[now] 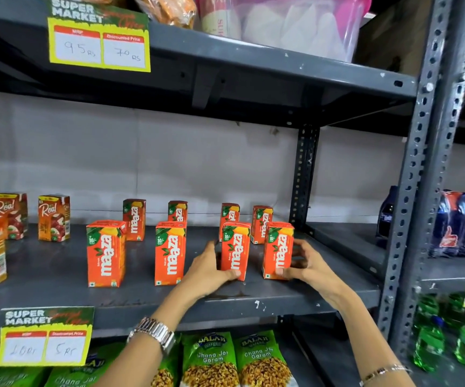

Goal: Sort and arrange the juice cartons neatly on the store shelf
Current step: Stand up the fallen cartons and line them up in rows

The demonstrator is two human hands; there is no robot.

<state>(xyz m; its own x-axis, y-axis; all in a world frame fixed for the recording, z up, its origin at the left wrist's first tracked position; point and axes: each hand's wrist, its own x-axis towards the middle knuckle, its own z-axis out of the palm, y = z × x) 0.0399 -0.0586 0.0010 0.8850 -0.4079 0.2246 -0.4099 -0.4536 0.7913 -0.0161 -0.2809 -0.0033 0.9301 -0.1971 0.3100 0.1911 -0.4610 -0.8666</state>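
Observation:
Several orange Maaza juice cartons stand upright in two rows on the grey middle shelf [253, 291]. My left hand [210, 268] grips the lower left side of the third front carton [235, 250]. My right hand [305, 265] holds the right side of the fourth front carton [278, 250], the rightmost one. Two more front cartons stand to the left: the first [105, 254] and the second [169, 252]. Several back-row cartons [134, 219] stand near the wall. Three red Real juice cartons [53, 217] stand at the shelf's left end.
A slotted upright post [304, 174] stands just right of the cartons. Price tags [98, 41] hang on the shelf edges. Green snack bags [211, 358] fill the shelf below. Dark soda bottles [454, 224] and green bottles [429, 344] sit in the rack to the right.

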